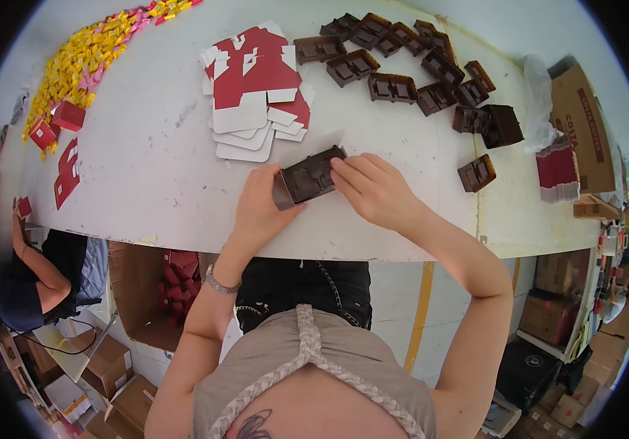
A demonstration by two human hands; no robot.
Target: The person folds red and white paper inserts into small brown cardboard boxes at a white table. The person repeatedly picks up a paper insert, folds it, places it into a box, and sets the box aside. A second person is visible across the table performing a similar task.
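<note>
Over the near middle of the table I hold a small open carton [281, 192] with a dark brown plastic tray [311, 178] sitting in it, tilted. My left hand [262, 207] wraps round the carton's left end, thumb along its near side. At the right end, the fingers of my right hand [373, 186] are pinched together on the tray's edge. Just beyond my left hand lies a pile of flat red and white carton blanks [252, 80]. Several more brown plastic trays [392, 88] are scattered at the far right, one of them [477, 173] nearer me.
Yellow and pink small packets [73, 66] heap at the far left, beside red boxes [69, 115] and a flat red blank [67, 175]. A cardboard box [581, 124] and stacked dark red pieces [556, 172] stand right. Below the table, another box [135, 293] holds red boxes. A co-worker's arm [40, 271] shows left.
</note>
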